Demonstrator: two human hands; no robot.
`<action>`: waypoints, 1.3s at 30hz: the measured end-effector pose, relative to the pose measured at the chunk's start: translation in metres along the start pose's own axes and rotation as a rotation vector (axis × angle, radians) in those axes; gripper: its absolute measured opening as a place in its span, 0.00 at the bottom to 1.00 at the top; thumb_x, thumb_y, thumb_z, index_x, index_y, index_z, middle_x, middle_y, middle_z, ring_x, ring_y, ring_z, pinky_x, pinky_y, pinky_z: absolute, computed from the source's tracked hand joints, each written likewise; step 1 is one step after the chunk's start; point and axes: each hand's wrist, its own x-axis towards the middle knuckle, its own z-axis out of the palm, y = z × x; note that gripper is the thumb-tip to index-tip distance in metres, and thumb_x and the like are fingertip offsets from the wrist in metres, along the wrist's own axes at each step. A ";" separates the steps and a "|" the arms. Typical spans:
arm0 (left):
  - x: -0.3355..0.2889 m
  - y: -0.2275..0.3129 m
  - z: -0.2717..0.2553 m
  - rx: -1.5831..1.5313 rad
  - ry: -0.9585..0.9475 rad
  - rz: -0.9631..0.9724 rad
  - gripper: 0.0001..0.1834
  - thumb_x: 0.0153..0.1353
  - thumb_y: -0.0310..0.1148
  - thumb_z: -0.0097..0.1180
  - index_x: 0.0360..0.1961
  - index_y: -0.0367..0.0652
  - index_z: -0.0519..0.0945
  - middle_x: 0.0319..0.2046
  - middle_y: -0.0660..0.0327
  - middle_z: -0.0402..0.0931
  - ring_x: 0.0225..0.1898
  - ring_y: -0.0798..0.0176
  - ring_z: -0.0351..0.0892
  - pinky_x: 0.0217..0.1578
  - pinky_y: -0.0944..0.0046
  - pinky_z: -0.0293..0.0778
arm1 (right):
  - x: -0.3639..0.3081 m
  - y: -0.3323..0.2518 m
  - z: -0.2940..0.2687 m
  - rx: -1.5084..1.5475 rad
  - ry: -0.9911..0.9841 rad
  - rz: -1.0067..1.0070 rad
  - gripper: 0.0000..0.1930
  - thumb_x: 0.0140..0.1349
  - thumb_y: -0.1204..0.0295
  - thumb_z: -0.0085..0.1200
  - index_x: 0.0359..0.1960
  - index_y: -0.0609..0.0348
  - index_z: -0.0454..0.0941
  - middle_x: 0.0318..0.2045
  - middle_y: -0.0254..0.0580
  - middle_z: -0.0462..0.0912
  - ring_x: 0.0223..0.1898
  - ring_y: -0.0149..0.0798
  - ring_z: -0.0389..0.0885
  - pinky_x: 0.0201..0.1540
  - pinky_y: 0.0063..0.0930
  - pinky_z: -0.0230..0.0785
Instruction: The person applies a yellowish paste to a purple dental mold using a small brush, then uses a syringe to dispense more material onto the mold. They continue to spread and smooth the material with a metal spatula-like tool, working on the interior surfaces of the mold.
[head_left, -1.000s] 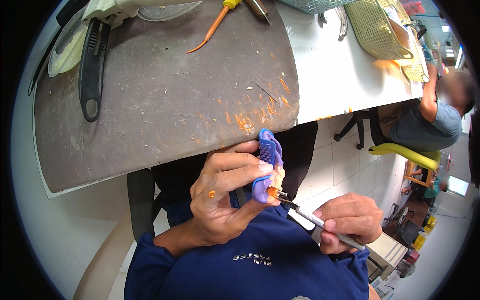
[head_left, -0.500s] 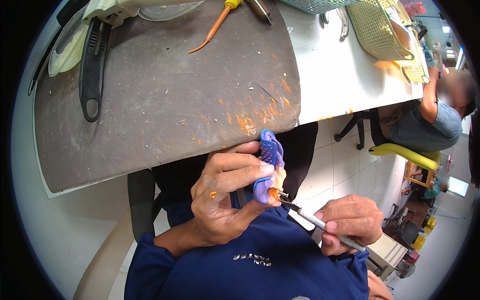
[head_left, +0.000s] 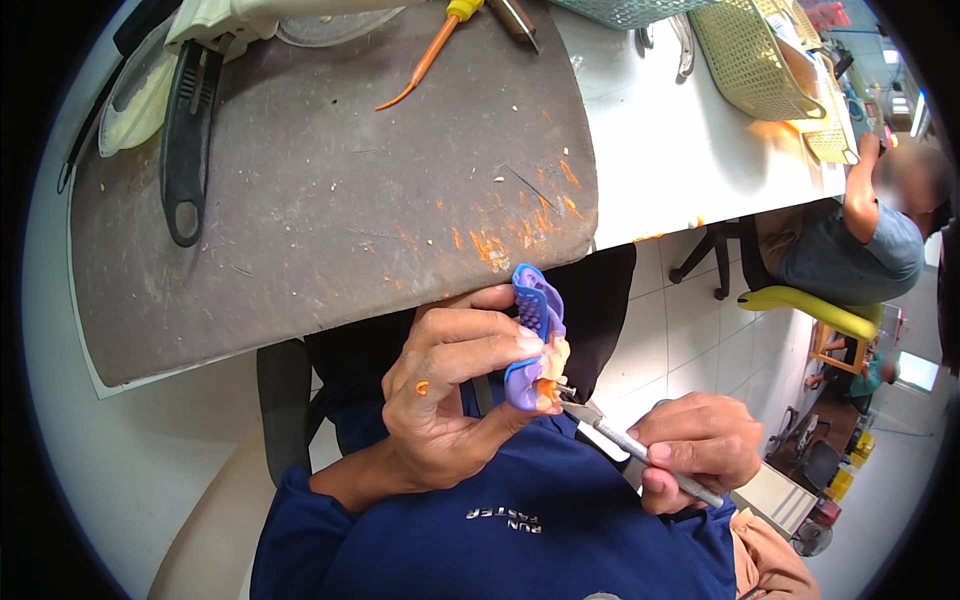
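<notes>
My left hand [head_left: 445, 385] is closed around a blue dental impression tray [head_left: 531, 308] filled with purple material, just off the table's near edge. Peach and orange material [head_left: 552, 365] shows on the tray's right side, and a small metal pin sticks out beside it. In my right hand [head_left: 703, 445] is a craft knife [head_left: 620, 438] with a knurled metal handle, held between thumb and fingers. Its blade points left, its tip at or very close to the orange part; contact is hard to make out. A small orange shaving [head_left: 422, 388] clings to the back of my left hand.
Orange scrapings mark the brown work mat [head_left: 330, 200]. On it lie an orange curved tool with yellow handle [head_left: 430, 60] and a black adjustable arm [head_left: 190, 140]. A yellow basket [head_left: 755, 65] stands right. Farther right, another person [head_left: 850, 245] sits on a green-backed chair [head_left: 810, 310].
The craft knife has turned slightly, so more of its blade's flat side shows. My right hand has shifted a little left. The tray has tilted slightly, its top moving left.
</notes>
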 end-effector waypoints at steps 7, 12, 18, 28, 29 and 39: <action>-0.002 0.008 -0.002 -0.030 0.023 0.036 0.26 0.48 0.28 0.76 0.47 0.40 0.77 0.43 0.54 0.78 0.52 0.52 0.77 0.51 0.57 0.78 | -0.019 0.008 0.021 0.529 0.445 0.104 0.06 0.63 0.73 0.58 0.34 0.62 0.74 0.23 0.45 0.82 0.22 0.41 0.84 0.25 0.31 0.79; 0.000 0.019 -0.013 -0.032 0.078 0.196 0.28 0.50 0.26 0.75 0.50 0.40 0.72 0.46 0.54 0.74 0.54 0.53 0.75 0.48 0.62 0.81 | 0.023 0.034 0.033 0.109 0.446 -0.125 0.09 0.57 0.82 0.60 0.40 0.66 0.78 0.29 0.50 0.85 0.30 0.41 0.86 0.33 0.28 0.80; 0.017 0.033 -0.016 -0.066 0.174 0.179 0.27 0.52 0.19 0.71 0.51 0.39 0.72 0.51 0.51 0.71 0.62 0.48 0.70 0.53 0.59 0.79 | 0.052 0.052 0.052 -0.325 0.396 -0.230 0.11 0.54 0.83 0.64 0.40 0.63 0.80 0.31 0.47 0.85 0.29 0.40 0.86 0.31 0.27 0.78; 0.021 0.037 -0.010 -0.045 0.144 0.212 0.27 0.51 0.17 0.71 0.51 0.38 0.73 0.52 0.52 0.71 0.63 0.50 0.68 0.58 0.57 0.75 | 0.025 0.041 0.043 -0.402 0.404 -0.198 0.10 0.48 0.85 0.64 0.33 0.62 0.80 0.28 0.45 0.84 0.25 0.38 0.84 0.27 0.27 0.76; 0.021 0.037 -0.010 -0.018 0.141 0.221 0.26 0.51 0.18 0.71 0.51 0.38 0.73 0.51 0.52 0.72 0.63 0.50 0.68 0.57 0.57 0.76 | 0.030 0.042 0.046 -0.400 0.410 -0.203 0.09 0.48 0.85 0.63 0.32 0.63 0.80 0.27 0.45 0.84 0.24 0.38 0.84 0.26 0.27 0.76; 0.022 0.039 -0.009 -0.067 0.123 0.115 0.27 0.52 0.22 0.72 0.53 0.37 0.74 0.51 0.51 0.74 0.59 0.54 0.74 0.58 0.57 0.75 | 0.016 0.035 0.032 -0.081 0.468 -0.200 0.09 0.67 0.68 0.55 0.35 0.63 0.76 0.25 0.47 0.82 0.29 0.38 0.84 0.30 0.25 0.77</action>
